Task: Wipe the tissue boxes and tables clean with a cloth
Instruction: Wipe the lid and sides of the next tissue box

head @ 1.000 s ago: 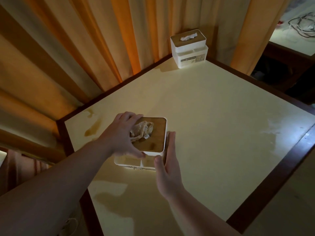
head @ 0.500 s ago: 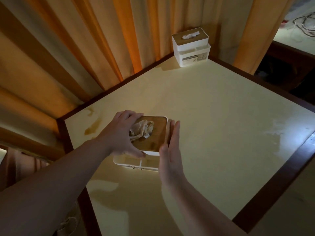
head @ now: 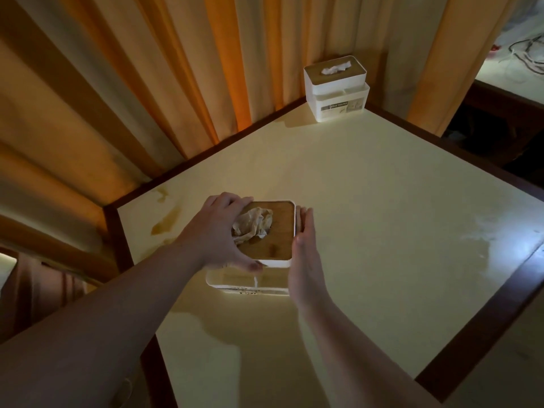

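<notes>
A white tissue box [head: 275,237] with a wooden lid and a crumpled tissue sticking out stands near the left corner of the cream table [head: 382,187]. My left hand [head: 215,237] grips the box from the left, fingers over its far edge and thumb on the near edge. Against the box's right side lies my right hand [head: 304,254], fingers straight and flat. A second white tissue box [head: 337,92] stands in the far corner. No cloth shows in view.
Brown stains [head: 166,222] mark the table left of the near box, and a pale smear [head: 485,231] lies near the right edge. Orange curtains [head: 147,83] hang close behind the table. Another table with cables [head: 518,63] is at the upper right.
My right hand has slid forward along the box's right side, from its near corner to its far end. My left hand has kept its grip on the box.
</notes>
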The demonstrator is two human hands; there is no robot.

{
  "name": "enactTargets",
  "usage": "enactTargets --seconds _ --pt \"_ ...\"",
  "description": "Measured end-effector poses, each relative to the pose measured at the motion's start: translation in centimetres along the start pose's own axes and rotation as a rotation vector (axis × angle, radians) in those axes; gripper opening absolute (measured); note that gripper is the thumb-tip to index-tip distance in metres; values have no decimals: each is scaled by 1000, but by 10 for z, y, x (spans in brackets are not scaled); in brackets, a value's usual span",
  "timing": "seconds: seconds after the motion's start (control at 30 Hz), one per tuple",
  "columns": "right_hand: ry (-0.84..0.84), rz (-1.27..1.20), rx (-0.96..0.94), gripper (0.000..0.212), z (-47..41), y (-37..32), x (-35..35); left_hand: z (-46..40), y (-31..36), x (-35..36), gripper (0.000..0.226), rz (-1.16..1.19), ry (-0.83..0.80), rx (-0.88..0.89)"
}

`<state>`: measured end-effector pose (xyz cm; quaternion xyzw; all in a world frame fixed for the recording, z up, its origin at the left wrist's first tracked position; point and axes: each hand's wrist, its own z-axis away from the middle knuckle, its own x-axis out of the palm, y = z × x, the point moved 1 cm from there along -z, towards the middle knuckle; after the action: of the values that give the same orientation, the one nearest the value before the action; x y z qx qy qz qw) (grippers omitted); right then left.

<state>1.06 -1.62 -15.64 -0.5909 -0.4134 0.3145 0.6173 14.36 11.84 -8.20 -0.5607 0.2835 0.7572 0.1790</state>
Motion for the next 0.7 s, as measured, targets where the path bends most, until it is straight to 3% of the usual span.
enactTargets --seconds 0.17,0.3,0.4,0.53,0.7 --pt "36 -39 6 105 45 14 0 4 8 4 146 -35 32 -98" --pt "192 -67 28 105 19 9 -4 2 30 6 149 -145 76 -256" --pt "269 -75 22 112 1 18 -11 -2 46 4 145 -218 8 -354" --pt "277 -163 13 99 23 42 -12 -2 45 -1 135 -183 -64 -309" --pt "267 -158 -121 103 59 36 15 1 52 -3 133 -237 -56 -284"
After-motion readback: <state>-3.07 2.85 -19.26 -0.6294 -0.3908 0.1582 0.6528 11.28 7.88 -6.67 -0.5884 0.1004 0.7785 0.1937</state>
